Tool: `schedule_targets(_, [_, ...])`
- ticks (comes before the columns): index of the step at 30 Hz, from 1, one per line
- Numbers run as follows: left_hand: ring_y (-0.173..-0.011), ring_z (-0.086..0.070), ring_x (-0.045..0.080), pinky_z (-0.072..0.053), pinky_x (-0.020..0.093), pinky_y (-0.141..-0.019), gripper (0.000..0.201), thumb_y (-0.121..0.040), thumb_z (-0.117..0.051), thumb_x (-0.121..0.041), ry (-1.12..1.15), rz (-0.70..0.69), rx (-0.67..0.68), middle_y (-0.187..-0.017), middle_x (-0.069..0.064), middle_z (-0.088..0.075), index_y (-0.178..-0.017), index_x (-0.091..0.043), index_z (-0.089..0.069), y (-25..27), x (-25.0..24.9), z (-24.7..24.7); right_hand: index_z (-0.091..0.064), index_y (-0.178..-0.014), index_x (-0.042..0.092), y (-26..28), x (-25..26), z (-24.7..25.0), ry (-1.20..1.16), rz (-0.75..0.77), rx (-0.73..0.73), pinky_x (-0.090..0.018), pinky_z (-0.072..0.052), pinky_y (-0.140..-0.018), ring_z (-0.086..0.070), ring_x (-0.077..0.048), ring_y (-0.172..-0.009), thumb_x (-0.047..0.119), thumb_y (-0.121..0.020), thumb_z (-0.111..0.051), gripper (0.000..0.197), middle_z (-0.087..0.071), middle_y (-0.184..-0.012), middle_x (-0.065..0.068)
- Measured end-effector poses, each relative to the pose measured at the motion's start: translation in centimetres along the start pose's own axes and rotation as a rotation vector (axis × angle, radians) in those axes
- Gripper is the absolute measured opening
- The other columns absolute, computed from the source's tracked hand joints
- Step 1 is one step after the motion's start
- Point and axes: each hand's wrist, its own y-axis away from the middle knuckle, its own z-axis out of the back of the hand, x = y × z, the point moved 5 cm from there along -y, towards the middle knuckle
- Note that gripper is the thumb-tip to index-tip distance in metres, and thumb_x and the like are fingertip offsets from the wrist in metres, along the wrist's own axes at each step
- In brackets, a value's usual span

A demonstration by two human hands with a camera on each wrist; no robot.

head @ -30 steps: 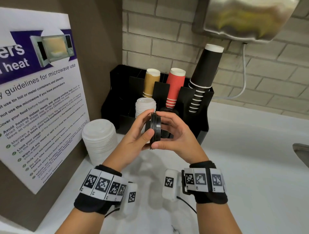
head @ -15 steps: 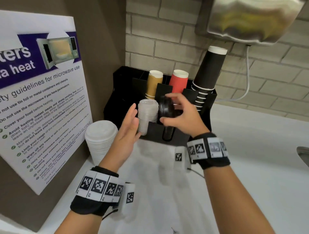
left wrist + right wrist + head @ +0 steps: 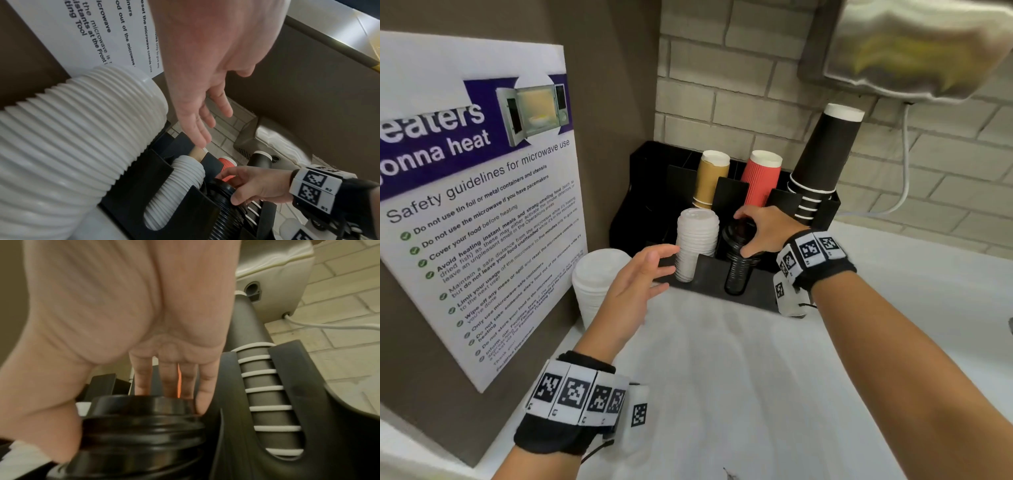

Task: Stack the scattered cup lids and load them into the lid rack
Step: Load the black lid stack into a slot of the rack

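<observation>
Head view looks down; wrist views sit close, sharing the lid rack (image 3: 722,287).

This was a workplace break room or canteen corner. A microwave safety poster (image 3: 479,192) hung on the brown side panel, citing an Operations area and Facilities Assistants. A black cup-and-lid rack (image 3: 726,291) stood on the white counter (image 3: 774,377), stocked with disposable paper cups (image 3: 822,161). Behind ran a pale brick wall (image 3: 756,102), with a steel wall-mounted unit (image 3: 914,51) above.

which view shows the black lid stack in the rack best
The head view: the black lid stack shows whole in its rack slot under the right hand. The left wrist view shows it partly; the right wrist view shows only its top lids.
</observation>
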Motion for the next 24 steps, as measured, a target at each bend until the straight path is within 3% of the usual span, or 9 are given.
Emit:
schedule_targets(6, [-0.112,-0.061,0.007,-0.049,0.031,-0.097,0.041,-0.089,-0.033,-0.051,0.001,-0.003,-0.011,-0.121,-0.015,-0.062,-0.111,-0.033,-0.062,0.1,0.1,0.3,-0.051,-0.135,0.017,0.4,-0.4,-1.1,0.076,0.005,0.011,-0.035,-0.048,-0.096,-0.054,-0.025,-0.114,0.021,-0.076,-0.074,0.064,-0.056,-0.129,-0.011])
schedule_targets(11, [-0.112,-0.061,0.005,-0.049,0.029,-0.096,0.041,-0.090,-0.032,-0.051,-0.023,0.002,0.017,-0.121,-0.016,-0.062,-0.113,-0.034,-0.061,0.1,0.4,-0.1,-0.039,-0.145,0.013,1.8,0.1,-2.6,0.194,0.024,0.020,-0.037,-0.047,-0.098,-0.053,-0.028,-0.119,0.023,-0.077,-0.075,0.077,-0.051,-0.136,-0.012])
schedule_targets(14, [-0.111,-0.061,0.004,-0.050,0.027,-0.095,0.041,-0.089,-0.032,-0.051,-0.024,0.005,0.024,-0.120,-0.017,-0.062,-0.113,-0.033,-0.061,0.1,0.4,-0.3,-0.039,-0.142,0.010,2.6,0.9,-4.1,0.412,0.047,-0.048,-0.041,-0.049,-0.094,-0.053,-0.030,-0.118,0.019,-0.086,-0.065,0.063,-0.050,-0.135,-0.012])
schedule_targets(17, [-0.110,-0.061,0.004,-0.050,0.025,-0.093,0.041,-0.089,-0.033,-0.050,-0.022,0.005,0.030,-0.120,-0.016,-0.062,-0.112,-0.033,-0.061,0.2,0.3,-0.5,-0.033,-0.142,0.006,3.1,1.3,-5.3,0.542,0.015,-0.121,-0.038,-0.049,-0.093,-0.051,-0.029,-0.120,0.012,-0.095,-0.049,0.051,-0.048,-0.135,-0.012])
schedule_targets(21, [-0.110,-0.061,0.004,-0.049,0.024,-0.093,0.038,-0.089,-0.036,-0.049,-0.049,0.002,0.056,-0.120,-0.013,-0.063,-0.111,-0.033,-0.063,0.4,0.0,-1.0,-0.023,-0.146,0.000,3.4,1.6,-6.5,0.558,0.000,-0.120,-0.036,-0.039,-0.105,-0.043,-0.030,-0.127,0.008,-0.096,-0.043,0.055,-0.040,-0.142,-0.017])
schedule_targets(24, [-0.109,-0.059,0.002,-0.045,0.016,-0.089,0.023,-0.094,-0.048,-0.038,-0.207,-0.066,0.130,-0.118,-0.010,-0.062,-0.110,-0.033,-0.063,0.2,-1.3,-1.5,-0.028,-0.145,0.002,3.7,2.0,-5.8,0.467,0.000,-0.079,-0.037,-0.036,-0.108,-0.040,-0.029,-0.130,0.017,-0.093,-0.052,0.059,-0.040,-0.142,-0.015])
